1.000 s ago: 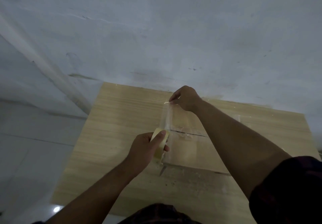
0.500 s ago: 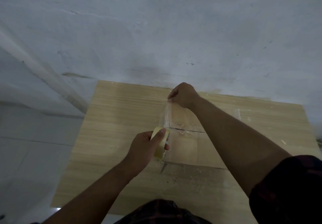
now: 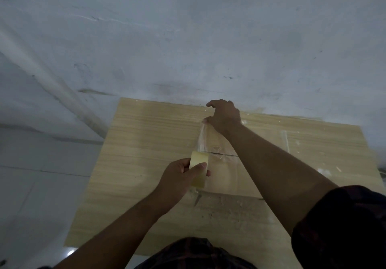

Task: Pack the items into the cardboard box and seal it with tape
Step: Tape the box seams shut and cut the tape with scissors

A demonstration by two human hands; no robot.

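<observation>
A closed cardboard box point(image 3: 222, 177) lies on the wooden table point(image 3: 135, 143), its flap seam running across the top. My left hand point(image 3: 179, 177) grips a yellowish tape roll point(image 3: 199, 158) at the box's near left edge. A clear tape strip point(image 3: 201, 139) stretches from the roll along that left edge to the far corner. There my right hand point(image 3: 225, 116) presses the strip's end down with the thumb, and the index finger is lifted off it. What is inside the box is hidden.
The table stands against a grey wall point(image 3: 188, 49). Pale floor tiles point(image 3: 41, 174) lie to the left of the table. A short vertical tape strip point(image 3: 286, 141) shows at the box's far right.
My right hand has carried the tape end a little farther away and its index finger has lifted off. The tape strip is longer. My left hand and the roll have hardly moved.
</observation>
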